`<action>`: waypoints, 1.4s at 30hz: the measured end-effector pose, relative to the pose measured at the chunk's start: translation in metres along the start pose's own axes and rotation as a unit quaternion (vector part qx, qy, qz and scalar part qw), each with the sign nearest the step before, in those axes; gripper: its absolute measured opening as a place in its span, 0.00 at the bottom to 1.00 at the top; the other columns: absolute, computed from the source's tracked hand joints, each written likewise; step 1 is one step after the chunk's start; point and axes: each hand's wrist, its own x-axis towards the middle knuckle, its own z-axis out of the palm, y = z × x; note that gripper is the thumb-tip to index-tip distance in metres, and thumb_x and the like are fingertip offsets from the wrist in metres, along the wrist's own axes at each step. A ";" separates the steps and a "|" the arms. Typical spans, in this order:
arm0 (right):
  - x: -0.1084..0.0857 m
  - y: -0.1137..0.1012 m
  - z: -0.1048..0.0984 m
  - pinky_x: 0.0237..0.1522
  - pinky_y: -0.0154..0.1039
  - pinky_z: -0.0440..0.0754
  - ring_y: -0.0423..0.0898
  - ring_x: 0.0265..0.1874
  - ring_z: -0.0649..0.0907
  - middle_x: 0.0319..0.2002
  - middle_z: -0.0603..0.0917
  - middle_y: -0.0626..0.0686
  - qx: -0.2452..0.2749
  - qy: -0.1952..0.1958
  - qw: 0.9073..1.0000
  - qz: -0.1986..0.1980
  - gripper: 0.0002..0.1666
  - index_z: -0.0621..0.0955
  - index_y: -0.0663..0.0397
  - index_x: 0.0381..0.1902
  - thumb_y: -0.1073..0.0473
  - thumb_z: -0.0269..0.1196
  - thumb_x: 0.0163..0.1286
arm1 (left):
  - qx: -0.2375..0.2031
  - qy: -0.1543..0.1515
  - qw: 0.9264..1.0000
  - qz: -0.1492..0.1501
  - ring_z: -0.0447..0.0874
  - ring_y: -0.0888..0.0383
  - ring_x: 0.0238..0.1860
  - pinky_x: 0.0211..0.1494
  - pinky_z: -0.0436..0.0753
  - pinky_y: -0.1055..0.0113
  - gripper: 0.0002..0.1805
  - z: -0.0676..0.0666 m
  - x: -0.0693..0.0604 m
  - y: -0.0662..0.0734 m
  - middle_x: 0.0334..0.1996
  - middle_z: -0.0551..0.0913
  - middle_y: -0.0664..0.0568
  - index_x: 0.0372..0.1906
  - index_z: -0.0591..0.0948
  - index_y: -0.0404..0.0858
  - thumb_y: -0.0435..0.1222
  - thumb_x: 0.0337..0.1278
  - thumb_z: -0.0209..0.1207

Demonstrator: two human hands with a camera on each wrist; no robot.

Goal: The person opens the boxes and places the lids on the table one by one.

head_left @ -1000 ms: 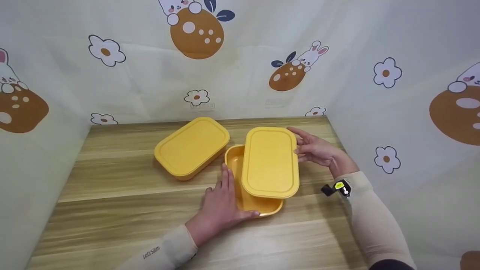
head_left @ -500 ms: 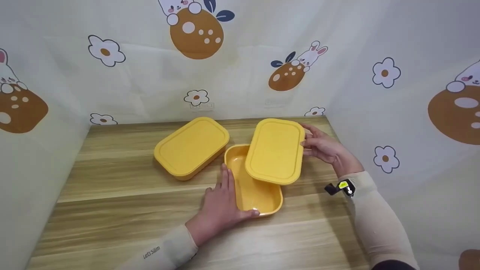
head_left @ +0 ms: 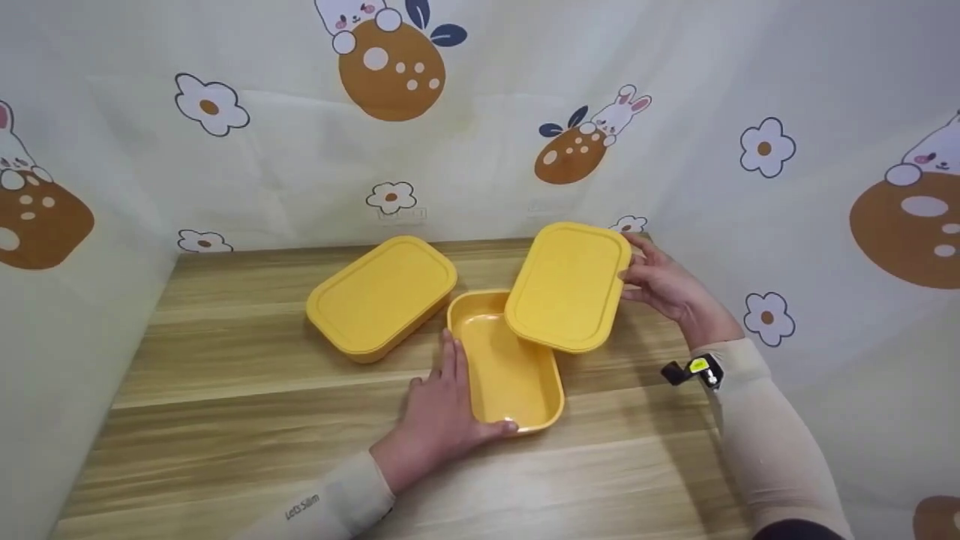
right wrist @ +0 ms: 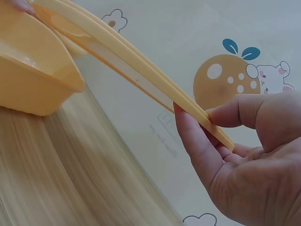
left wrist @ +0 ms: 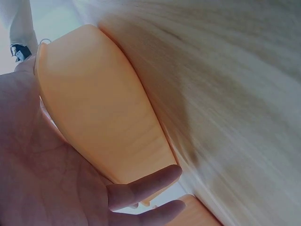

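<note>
A yellow rectangular food container, uncovered, sits on the wooden table with nothing visible inside. My left hand rests against it, its straight fingers along the left side and the thumb at the near end. Above the container's far right corner, a matching yellow lid is held up at a tilt. My right hand pinches the lid's right edge between thumb and fingers, as the right wrist view shows. That view shows a gap between most of the lid and the container's rim.
A second yellow container, with its lid on, stands on the table to the left. Patterned cloth walls with rabbits and flowers close in the back and both sides. The table's far edge meets the back cloth.
My right hand has moved the lid up, right and away from the container, uncovering most of its inside. The left hand and the second container have stayed in place.
</note>
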 end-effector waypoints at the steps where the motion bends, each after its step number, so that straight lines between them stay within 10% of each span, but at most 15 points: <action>1: 0.000 -0.001 -0.001 0.45 0.45 0.93 0.48 0.42 0.90 0.58 0.84 0.55 -0.004 0.002 1.000 -0.002 0.58 0.47 0.44 0.92 0.81 0.58 0.76 | 0.001 0.000 1.000 0.000 0.84 0.30 0.64 0.57 0.84 0.36 0.85 0.000 0.000 0.000 0.86 0.45 0.23 0.86 0.52 0.20 0.86 0.44 0.60; 17: 0.001 -0.014 -0.014 0.44 0.41 0.91 0.45 0.44 0.87 0.76 0.71 0.56 -0.013 0.057 0.998 -0.022 0.56 0.47 0.48 0.92 0.79 0.54 0.75 | 0.015 0.007 1.000 0.006 0.89 0.33 0.52 0.52 0.86 0.39 0.86 0.001 0.001 -0.001 0.85 0.48 0.22 0.85 0.53 0.20 0.88 0.43 0.57; 24: 0.000 -0.020 -0.020 0.43 0.41 0.91 0.44 0.42 0.86 0.61 0.80 0.55 -0.021 0.075 0.996 -0.043 0.53 0.49 0.53 0.91 0.79 0.52 0.74 | 0.014 0.006 1.000 0.007 0.89 0.33 0.52 0.51 0.86 0.40 0.85 0.000 0.000 0.001 0.85 0.47 0.22 0.85 0.53 0.20 0.88 0.44 0.57; 42: -0.002 -0.028 -0.025 0.47 0.36 0.91 0.43 0.48 0.87 0.67 0.77 0.58 -0.053 0.082 0.994 -0.052 0.49 0.49 0.59 0.91 0.76 0.51 0.77 | -0.005 -0.003 1.000 -0.009 0.89 0.35 0.54 0.53 0.85 0.41 0.87 0.004 0.002 -0.001 0.87 0.46 0.24 0.86 0.52 0.22 0.88 0.41 0.59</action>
